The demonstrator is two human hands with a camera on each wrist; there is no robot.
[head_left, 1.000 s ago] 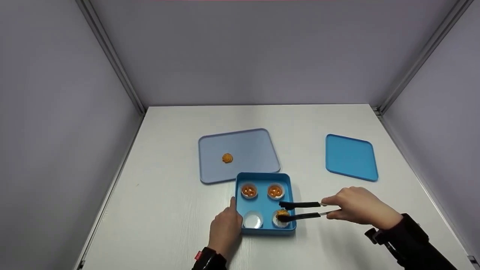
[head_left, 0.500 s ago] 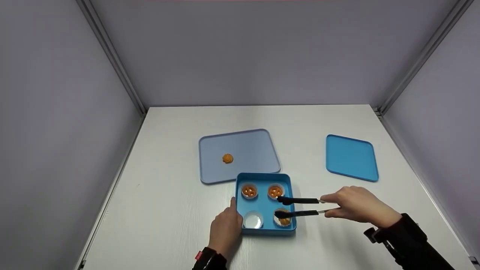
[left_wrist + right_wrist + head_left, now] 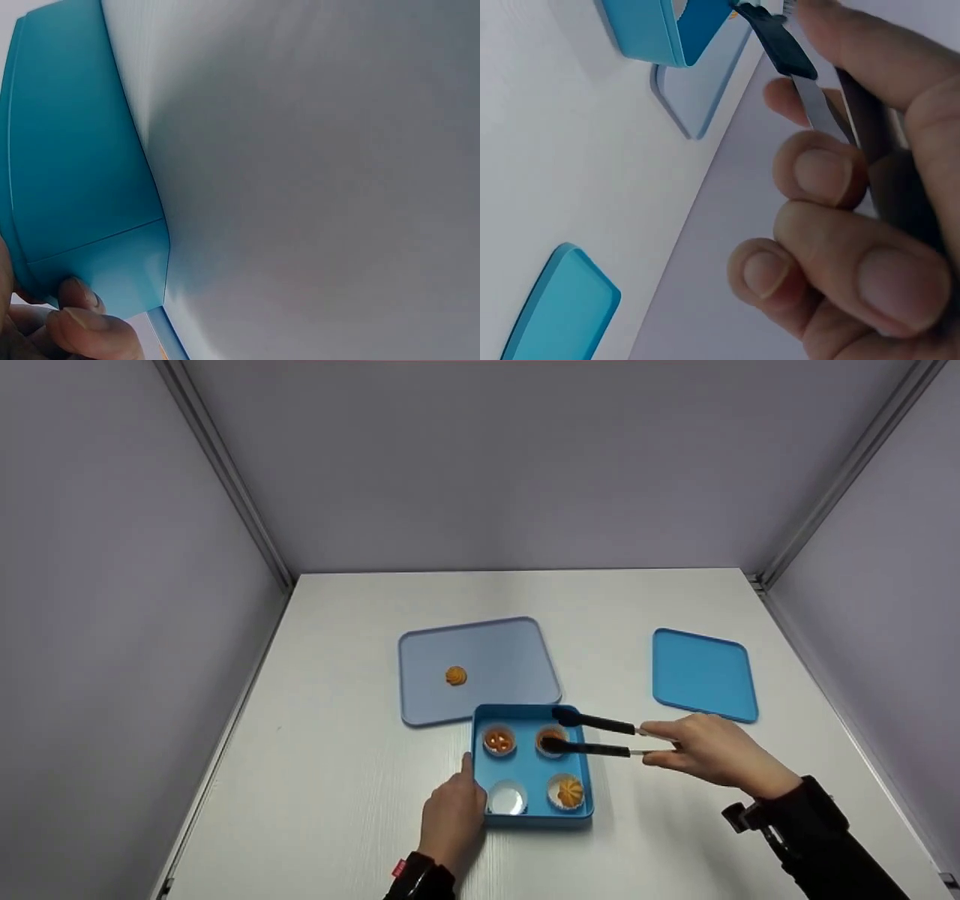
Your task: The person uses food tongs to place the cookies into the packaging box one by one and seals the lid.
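Observation:
A blue square box (image 3: 529,814) sits on the white table with four white paper cups inside. Orange cookies fill the two far cups (image 3: 498,741) and the near right cup (image 3: 569,791); the near left cup (image 3: 506,799) holds nothing. My left hand (image 3: 451,819) rests against the box's near left corner, fingertips (image 3: 71,319) touching its wall. My right hand (image 3: 709,750) grips black-tipped tongs (image 3: 592,736) whose tips stand apart and hold nothing, hovering over the far right cup (image 3: 551,739). One more orange cookie (image 3: 454,676) lies on a grey-blue tray (image 3: 510,660) behind the box.
A blue lid (image 3: 702,674) lies flat at the right of the table. Grey walls close the table in on the left, back and right. Bare tabletop stretches left of the tray and box.
The tongs let go of a cookie in the near right cup, then lifted and moved toward the far side of the box with tips apart. The left hand stayed put.

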